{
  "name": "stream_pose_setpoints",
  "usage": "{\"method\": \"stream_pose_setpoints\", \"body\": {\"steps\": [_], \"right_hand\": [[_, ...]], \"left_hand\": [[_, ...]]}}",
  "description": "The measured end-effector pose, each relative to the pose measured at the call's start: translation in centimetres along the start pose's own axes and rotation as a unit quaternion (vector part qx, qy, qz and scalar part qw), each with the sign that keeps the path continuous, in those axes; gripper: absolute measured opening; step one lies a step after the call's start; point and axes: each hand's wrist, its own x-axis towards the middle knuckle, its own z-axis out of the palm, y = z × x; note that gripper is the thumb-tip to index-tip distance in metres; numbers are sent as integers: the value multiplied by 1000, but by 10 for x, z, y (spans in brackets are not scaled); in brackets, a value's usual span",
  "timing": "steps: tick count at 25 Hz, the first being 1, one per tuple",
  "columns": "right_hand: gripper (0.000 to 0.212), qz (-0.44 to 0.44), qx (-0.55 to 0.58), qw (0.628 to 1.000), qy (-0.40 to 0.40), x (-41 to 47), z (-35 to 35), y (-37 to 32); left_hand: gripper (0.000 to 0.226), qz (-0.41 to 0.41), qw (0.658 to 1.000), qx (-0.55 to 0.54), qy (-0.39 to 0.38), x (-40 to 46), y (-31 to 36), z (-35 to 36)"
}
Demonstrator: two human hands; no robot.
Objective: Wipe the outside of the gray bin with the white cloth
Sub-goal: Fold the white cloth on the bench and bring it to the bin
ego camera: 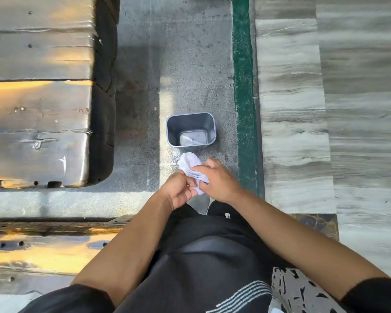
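The gray bin [174, 129] stands upright and open on the speckled stone floor, seen from above, empty inside. The white cloth [189, 163] is bunched up just in front of the bin, held between both hands above the floor. My right hand [219, 180] grips the cloth from the right, fingers curled over it. My left hand [180, 190] pinches the cloth's lower end from the left. Both hands are a short way below the bin and do not touch it.
A large dark wooden bench [41, 98] with a glossy top fills the left side. A green strip [244, 98] runs along the floor right of the bin, with pale marble tiles [325, 109] beyond. My dark trousers [203, 256] fill the lower middle.
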Motion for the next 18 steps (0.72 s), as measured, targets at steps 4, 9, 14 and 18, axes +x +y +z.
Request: {"method": "stream_pose_setpoints", "body": {"steps": [4,9,14,18], "right_hand": [[55,-33,-57,996,-55,-8,23,-15],[31,-23,-12,999,-43,-14,77,-16],[39,134,169,976,43,17,107,8],[80,176,277,944,10,55,119,44]], "left_hand": [[29,-32,994,-101,-17,4,-13,-41],[45,-33,995,-70,61,27,-35,-77],[34,17,995,-29,96,66,-43,-90],[26,96,985,85,114,106,-58,-71]]}}
